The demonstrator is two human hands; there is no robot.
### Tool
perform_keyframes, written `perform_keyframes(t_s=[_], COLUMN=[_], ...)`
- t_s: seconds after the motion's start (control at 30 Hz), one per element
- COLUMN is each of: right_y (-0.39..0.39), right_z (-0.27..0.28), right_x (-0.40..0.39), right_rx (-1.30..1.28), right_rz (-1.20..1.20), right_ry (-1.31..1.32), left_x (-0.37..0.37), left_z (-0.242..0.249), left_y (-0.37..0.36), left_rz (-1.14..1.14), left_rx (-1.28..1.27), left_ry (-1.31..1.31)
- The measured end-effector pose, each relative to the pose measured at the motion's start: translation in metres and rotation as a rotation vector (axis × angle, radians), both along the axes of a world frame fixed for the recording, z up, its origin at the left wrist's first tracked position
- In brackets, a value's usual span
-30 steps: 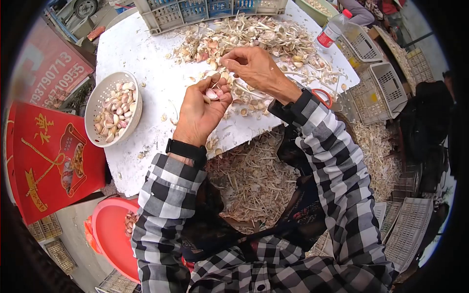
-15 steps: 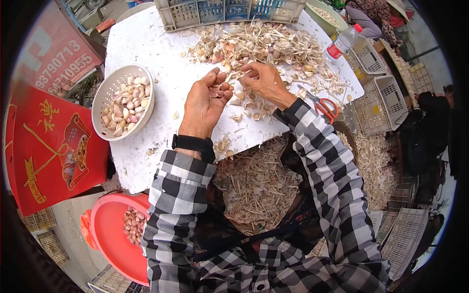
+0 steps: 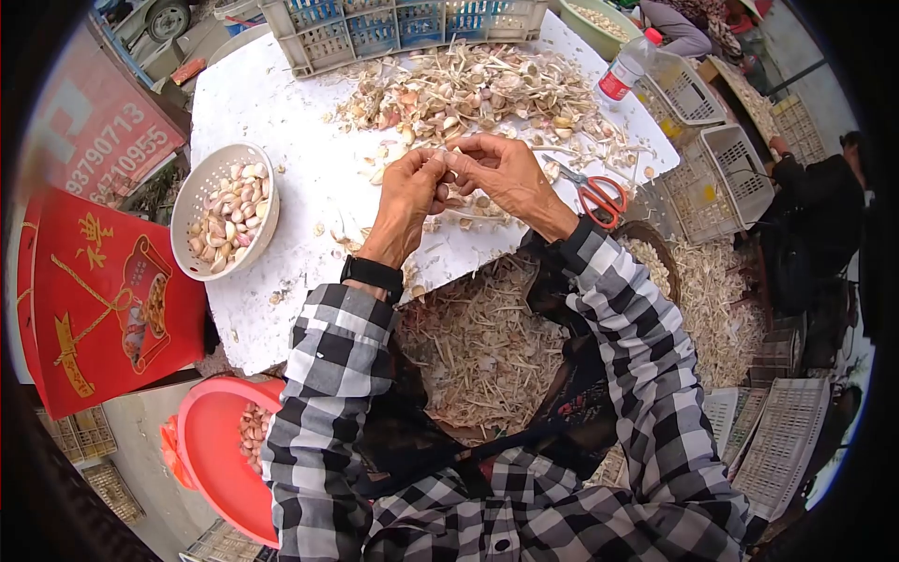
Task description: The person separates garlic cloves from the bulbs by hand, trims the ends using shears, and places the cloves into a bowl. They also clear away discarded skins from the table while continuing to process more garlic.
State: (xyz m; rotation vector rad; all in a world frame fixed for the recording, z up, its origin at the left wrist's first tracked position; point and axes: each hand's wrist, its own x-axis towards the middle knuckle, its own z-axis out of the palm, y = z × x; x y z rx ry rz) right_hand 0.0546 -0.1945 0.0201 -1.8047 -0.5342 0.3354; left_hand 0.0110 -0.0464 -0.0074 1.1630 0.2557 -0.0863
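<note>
My left hand (image 3: 405, 201) is closed, its curled fingers around garlic cloves that are mostly hidden now. Its thumb and fingertip meet those of my right hand (image 3: 513, 180), which pinches a small pale garlic clove (image 3: 449, 167) between them. Both hands are above the white tabletop (image 3: 309, 169), just in front of a heap of garlic cloves, skins and dry stalks (image 3: 478, 94). To the left stands a white colander (image 3: 180, 234) holding peeled-looking pinkish cloves (image 3: 229, 211). Orange-handled scissors (image 3: 599, 199) lie right of my right hand.
A plastic crate (image 3: 328, 45) stands at the table's back, a bottle (image 3: 626, 70) at its right. A red basin (image 3: 211, 426) with cloves and a red gift bag (image 3: 112, 300) are at left. Garlic waste (image 3: 487, 356) fills my lap; crates (image 3: 730, 178) and another person (image 3: 815, 225) are at right.
My hands have come together from apart, fingertips now meeting. The left hand's fingers have turned inward, hiding the cloves that showed in it. The view has shifted slightly.
</note>
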Motion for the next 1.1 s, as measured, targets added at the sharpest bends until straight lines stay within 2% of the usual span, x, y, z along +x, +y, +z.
perform_keyframes(t_s=[0.07,0.1,0.17,0.2,0.27,0.3,0.37,0.4,0.47,0.5,0.53,0.6,0.63,0.73,0.8,0.83,0.87,0.93,1.1], right_y=[-0.001,0.001,0.005,0.006,0.009,0.012,0.018,0.02,0.022,0.022,0.021,0.019,0.016,-0.004,-0.024,-0.026,-0.021,-0.005,0.024], right_z=[-0.008,-0.008,-0.008,-0.008,-0.009,-0.008,-0.007,-0.007,-0.005,-0.007,-0.008,-0.01,-0.011,-0.024,-0.043,-0.041,-0.042,-0.042,-0.036], right_x=[0.001,-0.002,-0.007,-0.008,-0.009,-0.01,-0.012,-0.012,-0.01,-0.009,-0.008,-0.003,0.003,0.033,0.047,0.046,0.048,0.046,0.03], right_rx=[0.002,-0.046,-0.144,-0.144,-0.15,-0.152,-0.056,-0.057,-0.019,0.088,0.084,0.261,0.26,0.108,-0.648,-0.638,-0.638,-0.393,-0.436], right_rz=[-0.016,-0.067,-0.166,-0.164,-0.225,-0.224,-0.236,-0.23,-0.244,-0.207,-0.204,-0.167,-0.168,-0.222,-0.278,-0.22,-0.214,-0.149,0.051], right_ry=[-0.057,-0.188,-0.452,-0.449,-0.536,-0.534,-0.319,-0.317,-0.004,0.101,0.102,0.308,0.308,0.218,-0.73,-0.891,-0.888,-0.686,-0.478], left_x=[-0.002,-0.003,-0.004,-0.004,0.0,-0.001,-0.002,-0.004,-0.006,-0.005,-0.005,-0.005,-0.006,-0.005,-0.003,-0.004,-0.002,-0.001,0.0], left_z=[0.001,0.003,0.005,0.003,0.001,0.003,0.005,0.008,0.015,0.014,0.013,0.011,0.014,0.02,0.014,0.014,0.012,0.019,0.013], left_y=[-0.002,-0.003,-0.002,-0.001,0.003,0.001,-0.005,-0.006,-0.008,-0.008,-0.007,-0.006,-0.003,0.017,0.033,0.042,0.045,0.048,0.054], left_rz=[-0.033,-0.032,-0.094,-0.092,-0.199,-0.198,-0.013,-0.007,0.083,0.094,0.097,0.097,0.104,0.163,0.179,0.171,0.177,0.364,0.413], left_rx=[0.076,0.079,-0.161,-0.161,-0.526,-0.528,-0.309,-0.311,-0.013,0.072,0.068,0.028,-0.06,-0.348,-0.539,-0.653,-0.654,-0.787,-0.827], left_ry=[0.015,0.017,0.079,0.082,0.097,0.098,0.077,0.077,0.024,-0.02,-0.018,-0.05,-0.061,-0.049,-0.086,-0.117,-0.113,0.007,0.046])
